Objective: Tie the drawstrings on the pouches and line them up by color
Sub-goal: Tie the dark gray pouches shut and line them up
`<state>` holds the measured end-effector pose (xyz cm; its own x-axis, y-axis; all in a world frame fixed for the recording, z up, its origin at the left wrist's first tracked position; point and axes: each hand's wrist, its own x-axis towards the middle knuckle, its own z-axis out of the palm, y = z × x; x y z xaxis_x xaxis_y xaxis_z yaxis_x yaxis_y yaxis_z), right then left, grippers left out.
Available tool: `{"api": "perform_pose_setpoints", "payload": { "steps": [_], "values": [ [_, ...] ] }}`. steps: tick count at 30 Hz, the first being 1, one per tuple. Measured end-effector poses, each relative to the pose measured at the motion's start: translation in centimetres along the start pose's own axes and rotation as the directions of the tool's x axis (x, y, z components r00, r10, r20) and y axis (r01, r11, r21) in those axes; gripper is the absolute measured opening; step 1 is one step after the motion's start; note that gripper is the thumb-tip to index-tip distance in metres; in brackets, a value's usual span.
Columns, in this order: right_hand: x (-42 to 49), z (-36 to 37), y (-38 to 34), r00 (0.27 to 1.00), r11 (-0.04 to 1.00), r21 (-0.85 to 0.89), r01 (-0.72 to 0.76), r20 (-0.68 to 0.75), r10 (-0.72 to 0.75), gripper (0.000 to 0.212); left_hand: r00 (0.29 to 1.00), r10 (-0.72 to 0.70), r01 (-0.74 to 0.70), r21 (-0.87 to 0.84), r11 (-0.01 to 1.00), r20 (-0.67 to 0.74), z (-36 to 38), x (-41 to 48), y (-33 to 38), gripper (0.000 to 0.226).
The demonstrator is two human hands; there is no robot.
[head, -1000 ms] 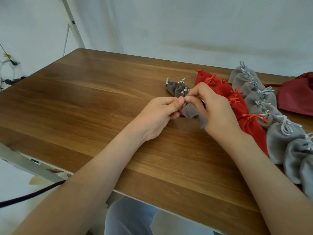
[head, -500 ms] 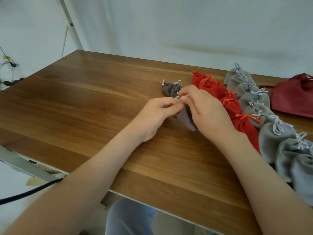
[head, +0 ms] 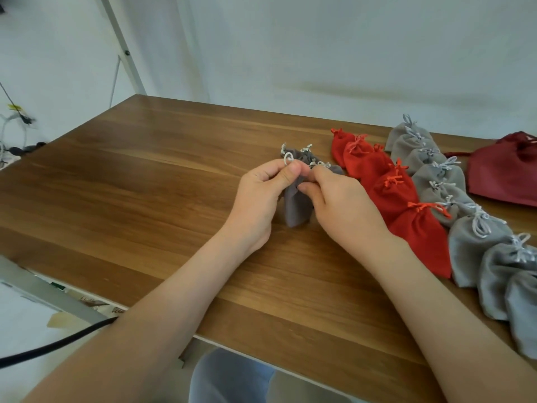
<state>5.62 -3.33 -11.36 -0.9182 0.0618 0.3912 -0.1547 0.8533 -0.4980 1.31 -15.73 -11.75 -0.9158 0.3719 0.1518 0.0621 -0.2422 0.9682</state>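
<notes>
Where the fingers meet: the top of the dark grey pouch is covered, so its knot cannot be seen.
Wires: far left of the frame, blurry and cut off by the edge.
Black cable: lower left, below the table, cut off at the left edge.
Left hand: middle of the frame. Thumb and finger pinch a loop of white cord.
Held pouch: in the middle, hanging down between both hands. I cannot tell if its bottom touches the brown wood.
Right hand: just right of the pouch. Its fingers are curled and pinch the pouch's top. Any cord it holds is hidden.
Small grey row: more dark grey pouches lie behind the hands, partly covered by the fingers.
Red pouches: a tied row just right of the right hand.
Light grey pouches: a longer tied row, right of the red one. The nearest ones are cut off at the right edge.
Dark red bag: upper right, cut off by the edge.
</notes>
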Motion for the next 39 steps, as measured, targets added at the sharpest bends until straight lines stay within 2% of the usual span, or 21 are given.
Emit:
{"api": "perform_pose_setpoints", "payload": {
  "steps": [4,9,11,13,15,17,18,20,22,25,29,33,39],
  "values": [
    [-0.2,0.2,-0.4,0.998,0.989,-0.146,0.036,-0.036,-0.042,0.021,0.997,0.060,-0.056,0.069,0.996,-0.052,0.3,-0.1,-0.1,0.019],
    [-0.2,-0.1,-0.5,0.996,0.998,-0.065,0.024,0.091,-0.018,0.012,0.985,0.156,-0.129,0.276,0.952,-0.080,-0.1,0.3,-1.1,0.022],
    [-0.2,-0.2,0.1,0.994,0.991,-0.121,0.061,0.102,-0.049,0.014,0.981,0.172,-0.135,0.330,0.934,-0.087,-0.2,0.3,-1.4,0.017],
    [-0.3,-0.3,0.6,0.998,0.995,-0.097,0.027,0.064,-0.021,0.017,0.981,0.157,-0.110,0.347,0.932,-0.111,-0.2,0.5,-1.5,0.016],
    [-0.4,-0.4,0.8,0.996,0.996,0.008,-0.094,-0.001,0.094,0.020,0.982,0.142,-0.092,0.348,0.933,-0.122,-0.3,0.5,-1.6,0.018],
    [-0.2,-0.4,0.7,0.961,0.955,0.128,-0.268,-0.031,0.274,0.025,0.985,0.123,-0.085,0.285,0.955,-0.117,-0.3,0.5,-1.5,0.013],
    [-0.1,-0.4,0.7,0.929,0.904,0.236,-0.355,-0.017,0.369,0.027,0.988,0.112,-0.082,0.249,0.965,-0.109,-0.3,0.5,-1.5,0.009],
    [0.1,-0.4,0.7,0.866,0.727,0.520,-0.449,0.053,0.497,0.028,0.989,0.109,-0.083,0.232,0.969,-0.100,-0.2,0.5,-1.5,0.005],
    [0.1,-0.6,0.3,0.847,0.569,0.690,-0.446,0.120,0.518,0.026,0.987,0.121,-0.093,0.243,0.966,-0.102,-0.2,0.6,-1.7,0.009],
    [-0.2,-0.6,-0.3,0.887,0.515,0.767,-0.382,0.148,0.437,0.024,0.988,0.141,-0.116,0.294,0.949,-0.065,-0.4,0.7,-1.8,0.013],
    [-0.4,-0.5,-0.5,0.933,0.582,0.751,-0.311,0.124,0.339,0.019,0.991,0.135,-0.119,0.341,0.933,-0.024,-0.4,0.8,-2.0,0.017],
    [-0.3,-0.1,-0.2,0.971,0.813,0.541,-0.215,0.028,0.238,0.015,0.995,0.100,-0.087,0.349,0.933,-0.018,-0.3,0.9,-2.0,0.020],
    [-0.4,0.5,0.1,0.990,0.904,0.413,-0.109,-0.038,0.136,0.011,0.998,0.069,-0.065,0.374,0.925,0.001,-0.3,0.9,-2.0,0.023]
  ]
}}
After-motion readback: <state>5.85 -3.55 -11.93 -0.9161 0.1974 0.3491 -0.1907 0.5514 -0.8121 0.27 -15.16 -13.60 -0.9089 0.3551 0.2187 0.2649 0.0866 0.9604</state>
